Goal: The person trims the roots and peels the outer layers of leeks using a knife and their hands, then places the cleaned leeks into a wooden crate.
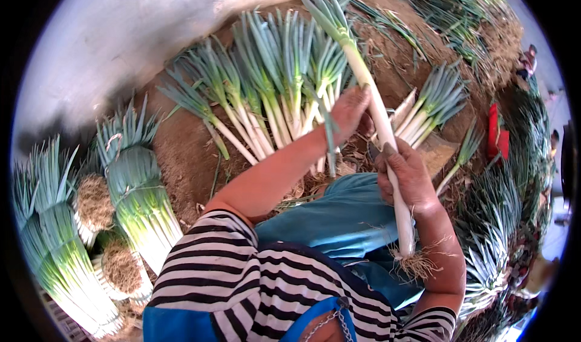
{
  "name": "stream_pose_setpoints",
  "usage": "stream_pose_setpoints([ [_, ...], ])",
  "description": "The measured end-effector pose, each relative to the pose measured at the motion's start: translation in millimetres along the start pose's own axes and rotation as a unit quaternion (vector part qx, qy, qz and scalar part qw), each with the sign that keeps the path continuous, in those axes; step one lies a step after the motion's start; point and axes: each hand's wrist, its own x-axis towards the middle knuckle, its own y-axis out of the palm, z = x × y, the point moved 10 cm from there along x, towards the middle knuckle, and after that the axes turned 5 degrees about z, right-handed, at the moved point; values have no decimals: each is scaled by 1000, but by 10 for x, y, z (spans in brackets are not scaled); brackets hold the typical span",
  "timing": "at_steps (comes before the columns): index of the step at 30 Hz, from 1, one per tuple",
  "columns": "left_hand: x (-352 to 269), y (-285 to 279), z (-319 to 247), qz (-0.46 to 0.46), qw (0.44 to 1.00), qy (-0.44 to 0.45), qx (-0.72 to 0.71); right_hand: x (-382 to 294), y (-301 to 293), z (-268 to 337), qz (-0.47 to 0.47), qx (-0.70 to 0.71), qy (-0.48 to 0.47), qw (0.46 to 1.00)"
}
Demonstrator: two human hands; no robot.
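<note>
A long green onion stalk (380, 110) lies slantwise in front of me, its leaves at the top and its roots near my lap. My right hand (405, 171) is closed around its white lower shaft. Higher up, my left hand (352, 112) touches the same stalk with thumb and fingers; a loose green leaf hangs across that wrist. Beyond my left forearm, trimmed green onions (295, 87) lie fanned out on the soil. A smaller group of green onions (422, 108) rests to the right of the stalk.
Tied green onion bundles (136, 183) stand at the left, some with roots facing up. A single onion (459, 160) and a red object (498, 135) lie to the right. Heaped onions (490, 224) line the right side. A pale wall (136, 28) rises behind. People are far off at right.
</note>
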Motion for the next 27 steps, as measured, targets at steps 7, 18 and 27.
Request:
stream_pose_setpoints([
  [7,-78,-1896,523,-123,931,-25,343,-575,-1207,299,-202,-24,-97,974],
  [18,-2597,-3546,1893,197,442,-674,558,-49,-3127,-59,-416,-167,-140,883],
  [27,-504,-2190,2102,-57,767,-349,535,1665,-3787,-1198,-423,-70,-9,903],
])
